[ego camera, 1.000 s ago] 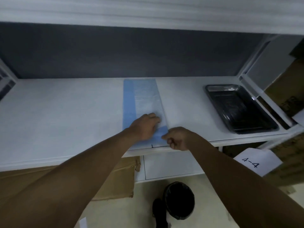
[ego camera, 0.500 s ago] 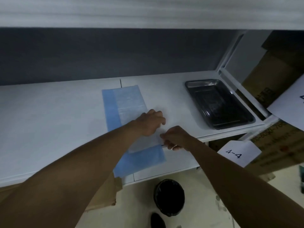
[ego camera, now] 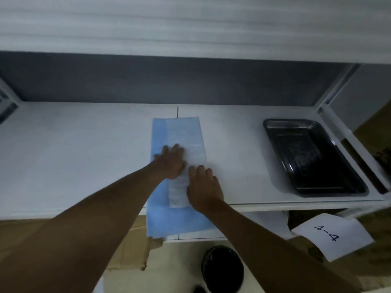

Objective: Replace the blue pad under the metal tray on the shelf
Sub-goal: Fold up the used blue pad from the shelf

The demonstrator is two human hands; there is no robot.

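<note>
**Head view: both hands flat on the blue pad at the shelf's front edge**

Head view shows a long, partly folded light-blue disposable pad (ego camera: 179,157) lying on the white shelf (ego camera: 74,157), its near end hanging over the shelf's front edge. The left hand (ego camera: 172,162) rests palm down on the middle of the pad, fingers (ego camera: 169,149) straight and spread, pressing on the paler folded layer. The right hand (ego camera: 203,189) lies just beside it, on the pad's right margin near the front edge, its fingers (ego camera: 200,169) also extended and flat; neither hand grips anything. The two hands are almost touching, with a strip of the pale layer showing between them.

The rectangular dark metal tray (ego camera: 313,155) sits at the right end of the same shelf, well apart from the pad and both hands, with bare shelf under it.

Half a second ago the right hand was curled, pinching the pad's edge, and the left hand's fingers were bent; both are now flattened out. The pad has kept its overhang past the front edge.

Below the shelf hang a white paper label marked "4-4" (ego camera: 332,235) and stands a black round bin (ego camera: 222,269) on the floor.
</note>
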